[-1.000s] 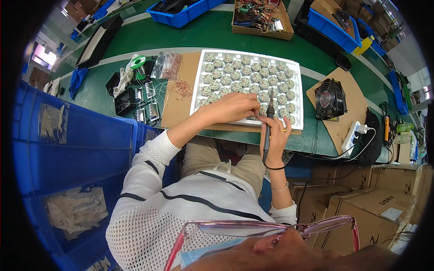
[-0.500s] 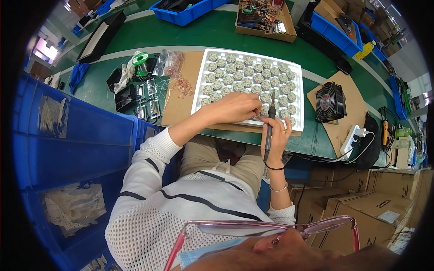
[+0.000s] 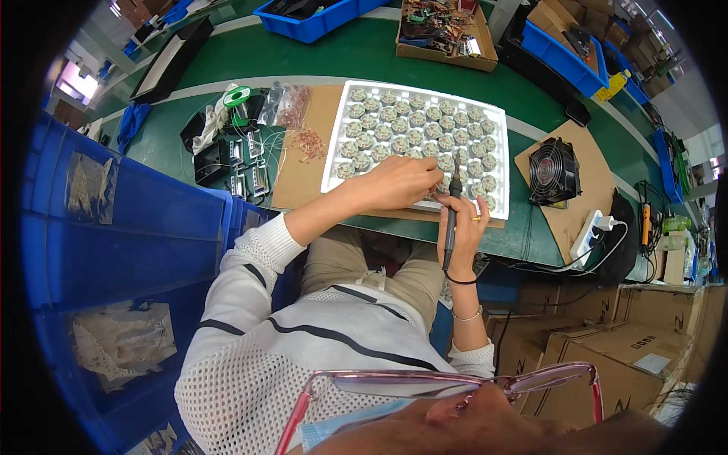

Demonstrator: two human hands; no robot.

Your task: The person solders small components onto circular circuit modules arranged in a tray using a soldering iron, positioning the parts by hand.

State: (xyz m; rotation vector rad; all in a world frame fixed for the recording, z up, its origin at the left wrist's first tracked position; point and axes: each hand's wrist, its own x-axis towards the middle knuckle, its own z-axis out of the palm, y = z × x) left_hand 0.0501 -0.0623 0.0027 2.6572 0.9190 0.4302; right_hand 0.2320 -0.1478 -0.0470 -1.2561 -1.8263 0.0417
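My right hand grips the soldering iron, tip over the white tray of round parts on the green surface; my left hand bends its fingertips together over the tray's near side, whether pinching anything I cannot tell.

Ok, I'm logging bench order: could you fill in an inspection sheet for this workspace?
Surface: green bench; brown board under white tray.
Job's things: rows of round parts in white tray; soldering iron.
Clutter: loose reddish components, green spool left of white tray; black fan right.
Hands: left hand over white tray, grip unclear; right hand holds soldering iron.
Cables: black cord from soldering iron; power strip with white plug.
Surroundings: blue crates left; cardboard boxes lower right.
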